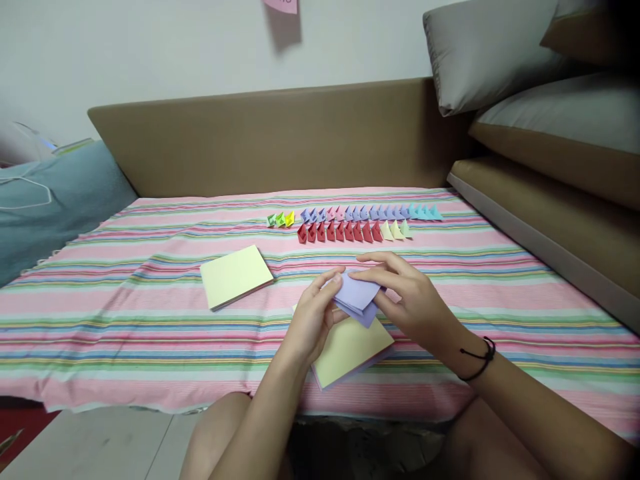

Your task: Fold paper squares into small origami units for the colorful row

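My left hand (313, 317) and my right hand (407, 297) both pinch a partly folded lilac paper (356, 293), held just above a pale yellow paper stack (350, 350) on the striped cloth. The left fingers grip its left edge; the right fingers press on its top and right side. A black cord circles my right wrist (477, 357). Beyond the hands lie two rows of small folded paper pieces: red ones (337, 232), lilac ones (355, 213), blue ones (425, 213), pale yellow ones (395, 230) and green and yellow ones (280, 219).
A second pale yellow paper stack (235, 275) lies to the left on the striped cloth (125, 300). A brown backrest (280, 140) runs behind. Grey and brown cushions (550, 120) pile up on the right, a blue-grey cushion (55, 200) sits left. My knees are below the front edge.
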{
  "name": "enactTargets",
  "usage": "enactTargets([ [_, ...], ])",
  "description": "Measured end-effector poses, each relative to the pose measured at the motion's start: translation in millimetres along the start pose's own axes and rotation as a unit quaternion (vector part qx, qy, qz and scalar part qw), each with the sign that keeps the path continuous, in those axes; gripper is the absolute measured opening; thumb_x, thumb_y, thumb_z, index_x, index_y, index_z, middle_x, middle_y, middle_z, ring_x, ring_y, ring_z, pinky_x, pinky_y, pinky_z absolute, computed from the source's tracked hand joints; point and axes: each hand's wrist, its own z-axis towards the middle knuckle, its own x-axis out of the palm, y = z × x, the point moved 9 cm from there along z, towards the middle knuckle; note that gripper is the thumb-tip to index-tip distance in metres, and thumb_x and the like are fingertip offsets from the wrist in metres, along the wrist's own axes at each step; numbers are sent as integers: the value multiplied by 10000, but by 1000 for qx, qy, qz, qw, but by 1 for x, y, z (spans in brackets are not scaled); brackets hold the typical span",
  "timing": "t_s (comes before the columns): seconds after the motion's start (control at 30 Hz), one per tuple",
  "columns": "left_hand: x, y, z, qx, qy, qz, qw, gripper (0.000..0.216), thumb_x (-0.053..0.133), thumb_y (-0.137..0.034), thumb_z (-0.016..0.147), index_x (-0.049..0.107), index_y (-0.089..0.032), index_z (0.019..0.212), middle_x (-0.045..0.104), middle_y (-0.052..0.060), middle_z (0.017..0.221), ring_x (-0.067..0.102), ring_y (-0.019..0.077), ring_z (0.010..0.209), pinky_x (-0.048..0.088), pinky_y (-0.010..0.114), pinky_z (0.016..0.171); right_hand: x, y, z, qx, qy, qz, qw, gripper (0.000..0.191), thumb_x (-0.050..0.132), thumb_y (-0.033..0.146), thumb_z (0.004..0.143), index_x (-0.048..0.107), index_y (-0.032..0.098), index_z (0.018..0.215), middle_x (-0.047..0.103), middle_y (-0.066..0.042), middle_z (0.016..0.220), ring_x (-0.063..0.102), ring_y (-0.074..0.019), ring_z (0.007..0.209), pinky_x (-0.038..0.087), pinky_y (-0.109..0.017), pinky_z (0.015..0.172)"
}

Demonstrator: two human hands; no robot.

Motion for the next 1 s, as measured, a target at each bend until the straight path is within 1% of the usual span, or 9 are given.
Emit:
enactTargets([
  [0.07, -3, 1, 1, -5, -9, 19, 1000, 397, 649, -267, 773, 567, -163, 1147, 660, 70, 988, 616, 127, 775, 508, 255, 705, 4, -2, 0, 3, 22, 14, 1000, 331, 473, 40, 810, 670, 160, 1048, 528, -120, 1223, 564, -191, 1052, 471, -329, 893],
  [0.17, -5, -3, 1, 18, -11, 51, 998, 440, 668, -272, 748, 555, -165, 1160, 674, 76, 969, 624, 142, 769, 500, 263, 701, 5, -8, 0, 21, 44, 41, 998, 367, 456, 43, 814, 652, 179, 1092, 503, -111, 1257, 534, -199, 1119, 459, -348, 929],
  [0.33, -4, -19, 0, 111, -17, 128, 985, 445, 694, -286, 727, 559, -187, 1139, 635, 100, 1140, 605, 210, 979, 476, 261, 757, 5, -20, -1, 61, 76, 65, 993, 420, 449, 42, 816, 621, 236, 1146, 514, -70, 1279, 467, -193, 1209, 412, -373, 994],
  [0.43, 2, -22, -2, 132, -9, 152, 979, 435, 689, -277, 736, 552, -194, 1140, 606, 98, 1199, 587, 204, 1011, 470, 245, 762, 2, -21, -1, 57, 52, 64, 995, 421, 503, 62, 803, 592, 232, 1178, 551, -69, 1236, 502, -191, 1165, 435, -362, 966],
  [0.57, 13, -12, -5, 89, 26, 122, 988, 478, 663, -279, 762, 496, -194, 1202, 627, 99, 1140, 612, 158, 833, 483, 240, 690, -2, -9, -1, 15, 4, 26, 1000, 358, 529, 72, 796, 610, 195, 1122, 618, -77, 1141, 562, -197, 1072, 470, -348, 902],
  [0.67, 18, -5, -6, 70, 42, 106, 991, 489, 653, -279, 774, 477, -203, 1224, 625, 95, 1129, 604, 138, 783, 484, 239, 676, -8, -3, -3, 5, -39, -16, 999, 297, 518, 69, 800, 627, 171, 1057, 663, -76, 1048, 605, -196, 988, 491, -335, 852],
  [0.83, 16, -5, -7, 70, 34, 95, 992, 501, 682, -287, 750, 497, -237, 1213, 594, 80, 1191, 603, 161, 863, 477, 244, 700, -19, 4, -7, -2, -93, -71, 993, 277, 472, 72, 811, 618, 169, 1026, 682, -74, 1005, 641, -191, 902, 518, -305, 759],
  [0.93, 11, -7, -7, 70, 13, 95, 993, 469, 683, -319, 746, 544, -249, 1189, 595, 64, 1199, 596, 164, 907, 459, 223, 692, -20, 13, -7, -30, -92, -90, 991, 260, 473, 104, 819, 606, 180, 1029, 695, -73, 974, 655, -195, 862, 523, -299, 722],
  [1.0, 7, -8, -6, 69, -1, 96, 993, 419, 677, -347, 747, 591, -241, 1143, 630, 56, 1130, 595, 157, 881, 447, 212, 666, -18, 20, -7, -64, -81, -91, 990, 269, 452, 112, 830, 594, 192, 1044, 697, -73, 980, 658, -196, 877, 524, -301, 732],
])
